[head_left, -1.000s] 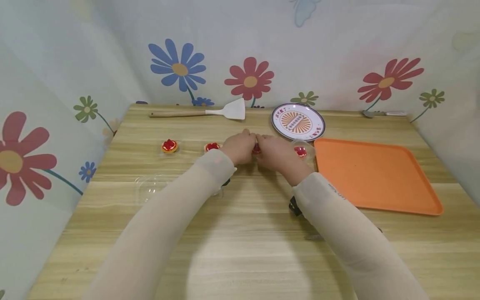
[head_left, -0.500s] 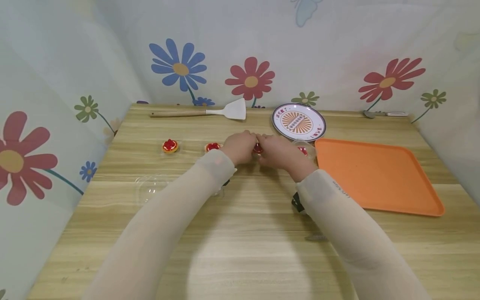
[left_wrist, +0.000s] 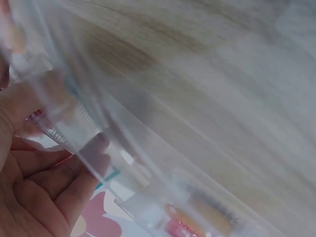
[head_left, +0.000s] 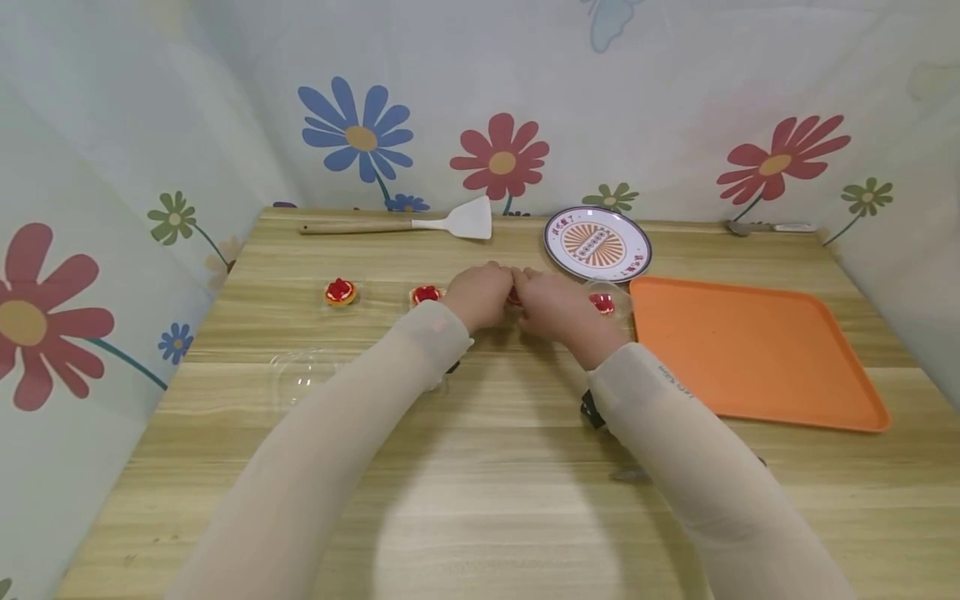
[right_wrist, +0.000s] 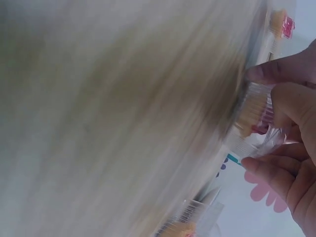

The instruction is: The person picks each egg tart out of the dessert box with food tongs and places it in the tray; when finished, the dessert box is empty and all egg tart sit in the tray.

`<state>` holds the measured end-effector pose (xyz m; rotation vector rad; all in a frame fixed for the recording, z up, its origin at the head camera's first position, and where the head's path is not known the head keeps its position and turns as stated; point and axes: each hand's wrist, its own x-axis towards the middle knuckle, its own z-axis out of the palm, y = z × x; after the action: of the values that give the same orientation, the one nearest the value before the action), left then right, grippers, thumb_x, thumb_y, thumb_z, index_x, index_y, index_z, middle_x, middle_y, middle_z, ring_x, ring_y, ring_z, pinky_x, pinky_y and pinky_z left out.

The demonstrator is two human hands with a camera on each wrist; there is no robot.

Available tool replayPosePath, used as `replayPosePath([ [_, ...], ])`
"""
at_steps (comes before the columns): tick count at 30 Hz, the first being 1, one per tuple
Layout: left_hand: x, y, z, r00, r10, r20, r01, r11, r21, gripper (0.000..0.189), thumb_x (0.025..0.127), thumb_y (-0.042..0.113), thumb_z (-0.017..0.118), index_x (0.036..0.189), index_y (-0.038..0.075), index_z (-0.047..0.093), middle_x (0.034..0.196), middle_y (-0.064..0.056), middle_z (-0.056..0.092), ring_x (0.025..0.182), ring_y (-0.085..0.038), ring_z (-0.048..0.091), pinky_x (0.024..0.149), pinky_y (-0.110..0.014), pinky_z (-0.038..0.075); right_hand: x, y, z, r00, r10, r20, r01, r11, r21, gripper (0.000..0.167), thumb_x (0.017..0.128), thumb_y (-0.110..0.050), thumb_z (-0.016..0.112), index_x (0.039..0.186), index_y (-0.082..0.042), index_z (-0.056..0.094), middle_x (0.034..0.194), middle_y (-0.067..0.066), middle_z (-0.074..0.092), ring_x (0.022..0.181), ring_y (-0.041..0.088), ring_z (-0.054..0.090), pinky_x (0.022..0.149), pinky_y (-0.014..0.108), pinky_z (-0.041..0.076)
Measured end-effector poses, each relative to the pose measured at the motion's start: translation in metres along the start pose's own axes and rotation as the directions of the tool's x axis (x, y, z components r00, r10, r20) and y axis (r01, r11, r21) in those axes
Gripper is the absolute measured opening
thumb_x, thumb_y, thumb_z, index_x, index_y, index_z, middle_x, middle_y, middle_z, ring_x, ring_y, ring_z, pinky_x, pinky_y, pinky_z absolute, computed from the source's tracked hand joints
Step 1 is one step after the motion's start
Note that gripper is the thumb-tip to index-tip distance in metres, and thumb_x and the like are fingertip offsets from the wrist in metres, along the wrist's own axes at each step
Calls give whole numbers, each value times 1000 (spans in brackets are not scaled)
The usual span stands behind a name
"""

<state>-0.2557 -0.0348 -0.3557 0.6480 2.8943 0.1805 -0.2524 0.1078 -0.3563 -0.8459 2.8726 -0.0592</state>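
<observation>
Both hands meet at the middle of the table, over a small clear plastic box point(right_wrist: 242, 144) with a fruit tart point(right_wrist: 253, 112) inside. My left hand point(head_left: 480, 295) pinches the box from the left; in its wrist view, blurred clear plastic covers part of the fingers point(left_wrist: 74, 190). From the right, my right hand point(head_left: 557, 307) grips the same box with thumb and curled fingers. In the head view the hands hide most of this box. Red-topped tarts in clear boxes lie to both sides: a far left tart point(head_left: 341, 292), a near left tart point(head_left: 427, 295) and a right tart point(head_left: 602, 303).
An orange tray point(head_left: 750, 350) lies on the right. Behind are a white patterned plate point(head_left: 597, 243), a spatula point(head_left: 469, 220) and a spoon-like utensil point(head_left: 792, 227). A clear plastic container point(head_left: 303, 375) stands partly under the left forearm, and a blade tip point(head_left: 628, 475) shows by the right sleeve.
Both hands stay at the same box. My right hand and wrist shifted slightly right, then back left. Less of the red tart shows between the hands now.
</observation>
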Motion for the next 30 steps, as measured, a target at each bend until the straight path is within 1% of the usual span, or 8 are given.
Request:
replayPosePath([
  [3,0,0,0,1000,7,-5,-7,1000,-4,33,93,18,67,124,5,65,111,-10,65,101,-24,57,93,-40,50,-1,-2,3,1000,12,-17,-12,1000,-25,71,90,-20,69,149,3,37,131,19,58,110,33,61,97,46,49],
  [8,2,-1,1,1000,27,-13,-27,1000,-5,33,91,20,69,120,5,68,109,-10,67,101,-25,58,94,-41,50,-3,-3,3,1000,27,-14,-28,999,-39,75,89,-22,73,150,2,37,139,20,54,116,34,59,101,46,47],
  [10,3,-3,1,1000,29,-11,-29,999,-14,35,90,22,71,121,6,68,110,-9,68,101,-25,59,95,-41,50,-4,-4,2,999,29,-13,-29,999,-29,75,89,-21,73,150,2,37,139,20,53,117,35,59,101,47,47],
  [13,4,-5,0,1000,31,5,-31,999,-19,35,89,23,71,120,8,69,108,-7,69,100,-24,59,95,-40,49,-5,-4,0,1000,26,-13,-27,1000,-17,75,88,-18,74,150,2,37,139,20,53,117,35,59,102,46,47],
  [19,1,-5,-9,998,23,66,-22,1000,-10,24,88,21,72,106,7,71,105,-7,67,95,-22,58,91,-38,49,-6,-6,-2,1000,14,-14,-15,1000,-17,74,89,-19,74,150,2,37,138,19,54,115,34,60,100,46,48],
  [22,1,-6,-11,995,19,95,-18,1000,-11,27,89,25,71,109,7,70,108,-8,66,97,-22,58,94,-38,49,-7,-7,-4,1000,11,-10,-11,1000,-17,75,89,-19,74,150,3,37,139,20,54,116,35,60,100,46,48],
  [24,2,-6,-11,994,30,107,-28,999,-17,30,91,30,70,111,8,70,109,-7,66,98,-21,59,96,-38,48,-7,-7,-4,1000,16,-2,-16,1000,-15,75,89,-19,73,150,3,36,140,20,53,117,35,59,101,46,47],
  [30,2,-8,-10,991,72,113,-70,997,-20,40,94,43,64,112,7,70,108,-9,68,100,-23,62,97,-38,48,-6,-6,-4,999,34,2,-34,999,-2,74,90,-18,72,151,2,36,143,20,51,122,35,57,105,45,45],
])
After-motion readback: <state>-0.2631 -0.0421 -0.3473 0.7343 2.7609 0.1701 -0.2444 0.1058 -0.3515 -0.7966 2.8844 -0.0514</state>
